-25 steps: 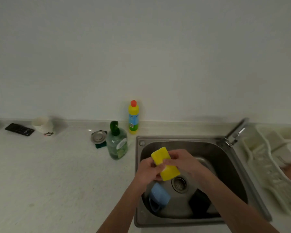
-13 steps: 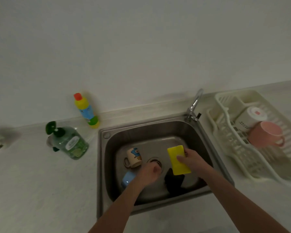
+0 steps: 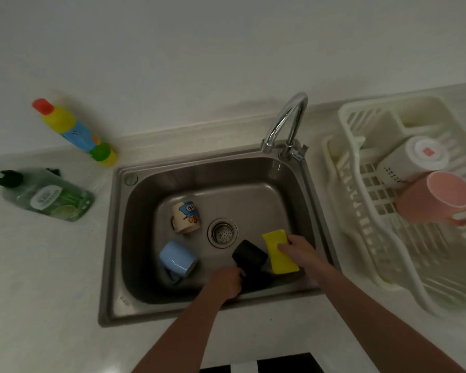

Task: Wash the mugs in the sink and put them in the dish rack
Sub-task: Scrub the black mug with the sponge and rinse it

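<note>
The left hand (image 3: 226, 282), empty half a second ago, now grips the black mug (image 3: 249, 258) low in the sink (image 3: 253, 173) — probably by its handle, though that is hidden; the right hand (image 3: 297, 250) just beside it pinches the yellow sponge (image 3: 279, 251), as before; scrubbing looks imminent; the blue mug (image 3: 176, 258) and cartoon mug (image 3: 186, 216) wait left of that hand.

Left hand (image 3: 226, 282) now down from mid-sink onto black mug (image 3: 249, 258).

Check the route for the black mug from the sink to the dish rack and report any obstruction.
Nothing visible blocks it. The left hand grips the black mug; the sink wall and the dish rack rim must be lifted over. The faucet stands farther back.
</note>
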The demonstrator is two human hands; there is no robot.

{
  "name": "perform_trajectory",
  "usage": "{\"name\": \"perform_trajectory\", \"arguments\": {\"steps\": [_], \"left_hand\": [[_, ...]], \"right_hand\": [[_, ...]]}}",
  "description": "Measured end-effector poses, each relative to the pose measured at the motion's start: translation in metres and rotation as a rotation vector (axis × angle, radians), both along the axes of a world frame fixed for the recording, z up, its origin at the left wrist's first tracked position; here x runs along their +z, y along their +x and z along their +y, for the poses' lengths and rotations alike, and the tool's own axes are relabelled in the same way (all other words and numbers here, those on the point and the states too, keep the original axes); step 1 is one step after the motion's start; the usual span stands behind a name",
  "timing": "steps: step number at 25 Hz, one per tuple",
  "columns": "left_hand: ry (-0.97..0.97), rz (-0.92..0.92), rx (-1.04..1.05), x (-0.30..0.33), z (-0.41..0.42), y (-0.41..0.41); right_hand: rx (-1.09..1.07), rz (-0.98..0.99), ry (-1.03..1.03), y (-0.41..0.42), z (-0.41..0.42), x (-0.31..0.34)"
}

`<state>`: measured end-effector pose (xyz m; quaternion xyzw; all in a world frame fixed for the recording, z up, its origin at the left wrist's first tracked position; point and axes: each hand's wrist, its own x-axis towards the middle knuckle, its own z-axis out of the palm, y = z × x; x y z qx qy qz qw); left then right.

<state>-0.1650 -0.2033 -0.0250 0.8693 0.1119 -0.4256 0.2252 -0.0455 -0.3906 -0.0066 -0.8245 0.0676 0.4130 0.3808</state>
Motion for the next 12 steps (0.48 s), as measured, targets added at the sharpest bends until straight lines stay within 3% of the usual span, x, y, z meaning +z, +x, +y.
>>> {"name": "perform_trajectory", "arguments": {"steps": [12], "left_hand": [[-0.147,0.185,-0.171,-0.084,0.008,0.029]], "right_hand": [[-0.058,0.076,-0.052,0.007,0.022,-0.08]]}}
